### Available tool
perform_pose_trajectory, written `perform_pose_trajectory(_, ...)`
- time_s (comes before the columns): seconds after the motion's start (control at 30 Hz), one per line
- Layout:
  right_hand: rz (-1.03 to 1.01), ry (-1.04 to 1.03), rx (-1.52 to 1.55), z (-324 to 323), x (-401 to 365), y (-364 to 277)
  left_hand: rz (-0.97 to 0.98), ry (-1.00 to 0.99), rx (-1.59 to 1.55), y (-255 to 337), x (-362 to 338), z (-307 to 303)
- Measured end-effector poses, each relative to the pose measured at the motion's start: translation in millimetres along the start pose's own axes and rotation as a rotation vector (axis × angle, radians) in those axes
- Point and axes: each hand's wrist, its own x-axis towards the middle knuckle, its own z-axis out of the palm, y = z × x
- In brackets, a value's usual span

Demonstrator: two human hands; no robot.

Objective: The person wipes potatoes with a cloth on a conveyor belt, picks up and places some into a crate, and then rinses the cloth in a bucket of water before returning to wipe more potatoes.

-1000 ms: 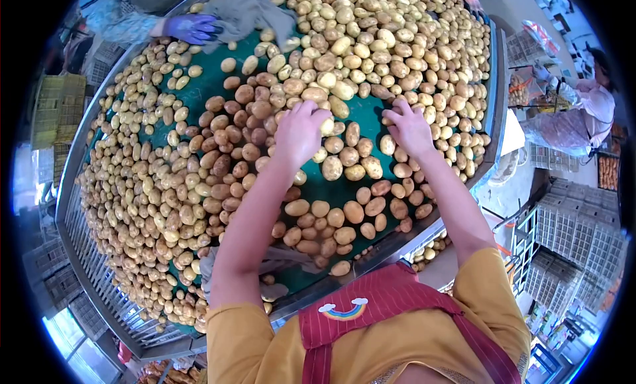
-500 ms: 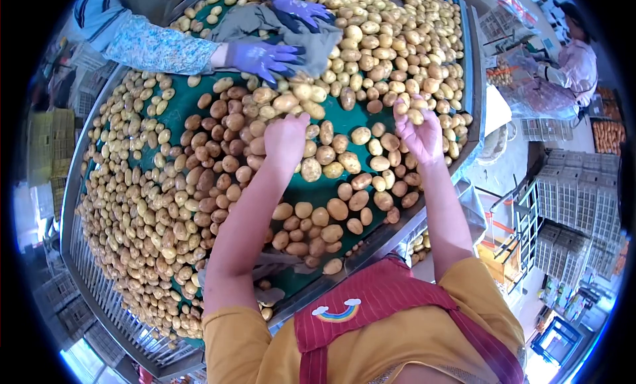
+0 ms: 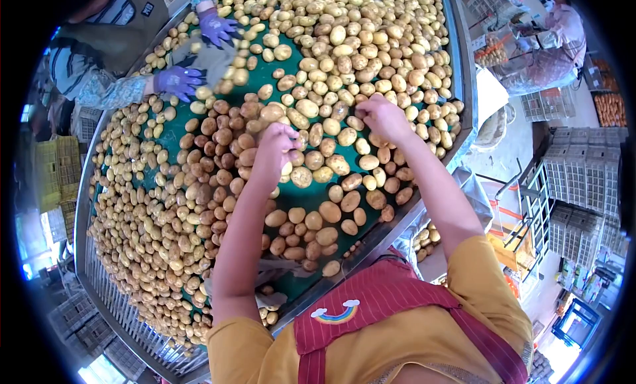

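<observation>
Many potatoes [image 3: 318, 219] lie on a green-surfaced sorting table [image 3: 295, 200] with a metal edge. My left hand [image 3: 277, 145] is over the middle of the table, its fingers curled beside a large potato; whether it holds anything is hidden. Over the potatoes further right, my right hand [image 3: 381, 115] has its fingers bent and pressed together among them, and what they grip, if anything, cannot be made out. Browner potatoes lie left of my left hand, and yellower ones are heaped beyond my right hand.
Across the table, a co-worker's purple-gloved hands [image 3: 177, 83] are on a grey cloth [image 3: 211, 60]. The table's metal rim [image 3: 468, 72] runs along the right. Another person [image 3: 563, 36] works at the far right, near stacked crates [image 3: 576, 178].
My right hand has moved left and no longer shows the small potatoes it held. My left hand has shifted slightly left and down. The co-worker's gloved hands and cloth have moved left.
</observation>
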Motion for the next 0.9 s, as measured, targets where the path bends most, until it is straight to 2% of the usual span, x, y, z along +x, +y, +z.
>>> perform_pose_trajectory(0.03,-0.084,-0.007,-0.146,5,2,-5,0.030,-0.004,0.148,6,0,6)
perform_pose_trajectory(0.1,-0.049,-0.134,-0.330,10,9,-12,0.094,-0.007,0.438,15,10,17)
perform_pose_trajectory(0.13,-0.027,-0.196,-0.422,11,10,-14,0.367,-0.041,0.679,2,31,16)
perform_pose_trajectory(0.23,-0.005,-0.242,-0.241,4,11,-17,0.766,0.007,1.215,0,66,43)
perform_pose_trajectory(0.3,0.201,-0.255,0.275,-9,9,-8,0.590,0.010,1.627,3,77,59)
perform_pose_trajectory(0.37,0.604,-0.251,1.054,-29,13,-12,0.601,-0.022,1.764,-1,88,66)
perform_pose_trajectory(0.4,0.569,-0.195,1.147,-30,15,-3,0.637,-0.024,1.810,-3,90,67)
perform_pose_trajectory(0.43,0.585,-0.173,1.036,-33,21,-4,0.672,-0.028,1.860,-6,92,66)
perform_pose_trajectory(0.47,0.517,-0.143,0.895,-27,28,-3,0.876,0.001,1.864,-13,89,62)
perform_pose_trajectory(0.5,0.445,-0.114,0.755,-21,38,0,0.955,0.001,1.875,-17,88,59)
perform_pose_trajectory(0.53,-0.057,0.120,0.167,1,48,21,0.975,-0.014,1.894,-20,86,57)
perform_pose_trajectory(0.57,0.139,0.004,-0.078,1,55,4,0.998,-0.027,1.914,-22,84,55)
perform_pose_trajectory(0.63,0.057,-0.039,-0.375,18,67,-4,0.927,-0.056,1.778,-26,77,53)
perform_pose_trajectory(0.7,0.000,-0.103,-0.523,21,73,-19,0.814,-0.050,1.387,-19,54,56)
perform_pose_trajectory(0.73,0.025,-0.142,-0.584,22,78,-23,0.632,-0.066,1.047,-23,50,55)
perform_pose_trajectory(0.77,0.053,-0.182,-0.646,23,80,-26,0.591,-0.127,0.665,-26,51,57)
perform_pose_trajectory(0.83,0.038,-0.182,-0.625,23,83,-23,0.005,-0.278,-0.145,-4,25,52)
perform_pose_trajectory(0.87,0.028,-0.180,-0.615,23,84,-23,-0.021,-0.323,-0.278,4,18,50)
perform_pose_trajectory(0.9,0.014,-0.146,-0.584,23,83,-19,-0.034,-0.271,-0.285,11,15,47)
